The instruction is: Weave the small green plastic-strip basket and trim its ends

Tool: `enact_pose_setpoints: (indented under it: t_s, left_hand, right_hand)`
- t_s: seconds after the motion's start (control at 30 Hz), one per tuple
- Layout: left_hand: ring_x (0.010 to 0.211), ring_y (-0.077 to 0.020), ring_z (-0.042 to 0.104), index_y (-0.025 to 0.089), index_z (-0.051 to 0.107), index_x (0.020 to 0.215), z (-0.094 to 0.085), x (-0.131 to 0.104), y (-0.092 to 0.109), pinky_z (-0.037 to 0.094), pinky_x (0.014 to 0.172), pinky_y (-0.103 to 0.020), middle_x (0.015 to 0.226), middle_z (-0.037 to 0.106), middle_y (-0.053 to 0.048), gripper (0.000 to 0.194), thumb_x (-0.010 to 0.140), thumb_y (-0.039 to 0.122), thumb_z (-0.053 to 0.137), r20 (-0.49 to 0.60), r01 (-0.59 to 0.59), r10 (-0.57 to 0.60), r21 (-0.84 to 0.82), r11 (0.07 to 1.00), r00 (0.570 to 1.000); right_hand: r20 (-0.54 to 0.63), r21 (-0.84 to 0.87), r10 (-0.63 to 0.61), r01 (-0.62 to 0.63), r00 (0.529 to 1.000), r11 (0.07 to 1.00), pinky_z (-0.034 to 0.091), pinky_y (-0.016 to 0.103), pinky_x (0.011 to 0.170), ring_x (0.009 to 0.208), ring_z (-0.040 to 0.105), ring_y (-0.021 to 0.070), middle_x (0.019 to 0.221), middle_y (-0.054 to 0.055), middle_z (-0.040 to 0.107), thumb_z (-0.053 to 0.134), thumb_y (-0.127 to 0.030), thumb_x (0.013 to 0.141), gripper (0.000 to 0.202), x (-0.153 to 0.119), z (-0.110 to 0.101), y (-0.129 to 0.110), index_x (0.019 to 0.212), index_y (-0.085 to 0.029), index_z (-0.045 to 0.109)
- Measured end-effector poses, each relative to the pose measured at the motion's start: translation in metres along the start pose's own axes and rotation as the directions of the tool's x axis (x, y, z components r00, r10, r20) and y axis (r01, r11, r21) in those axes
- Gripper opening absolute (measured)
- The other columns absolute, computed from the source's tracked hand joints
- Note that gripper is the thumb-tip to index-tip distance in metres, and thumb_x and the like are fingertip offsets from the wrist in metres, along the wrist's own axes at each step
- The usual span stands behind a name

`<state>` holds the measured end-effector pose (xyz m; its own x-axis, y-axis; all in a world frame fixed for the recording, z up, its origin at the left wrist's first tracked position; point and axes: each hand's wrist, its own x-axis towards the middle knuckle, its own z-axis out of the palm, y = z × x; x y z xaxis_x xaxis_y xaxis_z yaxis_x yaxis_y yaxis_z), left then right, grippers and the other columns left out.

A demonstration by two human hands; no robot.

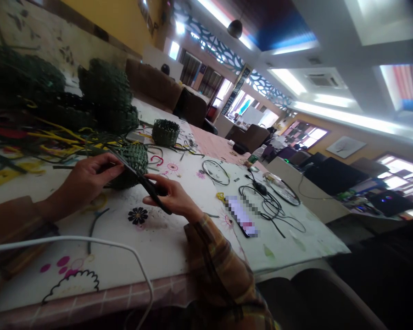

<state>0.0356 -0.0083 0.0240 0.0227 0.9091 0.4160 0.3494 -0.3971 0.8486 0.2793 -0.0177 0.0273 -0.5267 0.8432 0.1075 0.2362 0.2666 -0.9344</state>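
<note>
The cloth-covered table (172, 256) carries green woven baskets (165, 133), yellow strips (64, 129), tangled black cables (269, 201) and a phone (241, 216).

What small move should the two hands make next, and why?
Perhaps hold the right hand steady and let the left hand adjust the upper end of the long, narrow, dark object: the right thumb and fingers grip its lower part, while the left fingertips appear close to its upper end.

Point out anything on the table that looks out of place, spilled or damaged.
No spill or damage stands out. The black cable lies in messy, overlapping loops beside the phone, and yellow strips lie jumbled at the left; both spots look untidy.
</note>
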Motion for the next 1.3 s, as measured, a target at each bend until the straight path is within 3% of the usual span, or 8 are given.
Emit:
enact_pose_setpoints:
  t_s: [0.23,0.5,0.8,0.97,1.13,1.3]
  left_hand:
    - [0.079,-0.021,0.064,0.021,0.072,0.091,0.0,-0.001,-0.005,0.052,0.074,-0.03,0.084,0.074,-0.003,0.039,0.08,0.058,0.066,0.035,0.03,-0.029,-0.014,0.999,0.999]
    - [0.071,-0.0211,0.061,0.024,0.071,0.083,0.0,0.001,-0.011,0.049,0.067,-0.031,0.077,0.072,-0.002,0.037,0.077,0.059,0.066,0.026,-0.016,0.017,-0.028,0.999,1.0]
    - [0.073,-0.0226,0.064,0.025,0.073,0.081,0.001,0.001,-0.014,0.051,0.069,-0.032,0.08,0.075,-0.004,0.034,0.076,0.058,0.069,0.014,-0.036,0.037,-0.064,0.997,0.999]
    - [0.066,-0.0186,0.057,0.024,0.071,0.08,0.002,0.001,-0.014,0.044,0.06,-0.027,0.074,0.068,-0.002,0.034,0.076,0.058,0.07,-0.03,-0.03,0.029,-0.044,0.999,0.999]
    - [0.067,-0.0173,0.054,0.023,0.069,0.086,0.007,0.001,-0.006,0.045,0.062,-0.026,0.075,0.066,-0.001,0.036,0.068,0.054,0.071,-0.135,0.07,-0.09,-0.152,0.986,0.987]
    - [0.078,-0.0184,0.06,0.023,0.067,0.089,0.013,-0.001,0.004,0.051,0.071,-0.028,0.085,0.068,-0.001,0.041,0.062,0.053,0.073,-0.226,0.172,-0.237,-0.274,0.946,0.945]
  right_hand:
    - [0.023,-0.062,0.002,0.0,1.0,0.998,0.038,0.026,0.068,0.07,0.046,0.0107,0.074,-0.007,0.051,0.092,-0.049,0.067,0.082,-0.001,-0.001,-0.002,0.137,-0.018,0.064]
    - [0.074,-0.074,-0.01,0.016,0.997,0.997,0.037,0.024,0.067,0.07,0.047,0.0096,0.076,-0.007,0.053,0.092,-0.046,0.069,0.086,-0.001,-0.007,0.001,0.143,-0.017,0.06]
    - [0.002,-0.044,-0.085,0.085,0.996,0.995,0.038,0.024,0.067,0.073,0.045,0.0096,0.079,-0.004,0.051,0.088,-0.044,0.073,0.07,0.0,-0.003,0.008,0.134,-0.016,0.069]
    - [-0.076,-0.024,-0.059,0.058,0.995,0.998,0.032,0.023,0.06,0.063,0.038,0.0073,0.068,-0.007,0.045,0.085,-0.05,0.074,0.064,0.003,0.005,0.011,0.125,-0.014,0.072]
    - [-0.147,0.124,-0.049,0.068,0.988,0.99,0.037,0.023,0.059,0.063,0.044,0.0086,0.071,-0.007,0.05,0.085,-0.05,0.074,0.066,0.005,0.016,0.008,0.13,-0.021,0.064]
    - [-0.139,0.217,0.053,-0.022,0.989,0.976,0.043,0.022,0.057,0.065,0.05,0.0093,0.077,-0.007,0.053,0.084,-0.051,0.076,0.064,0.003,0.041,0.012,0.129,-0.024,0.058]
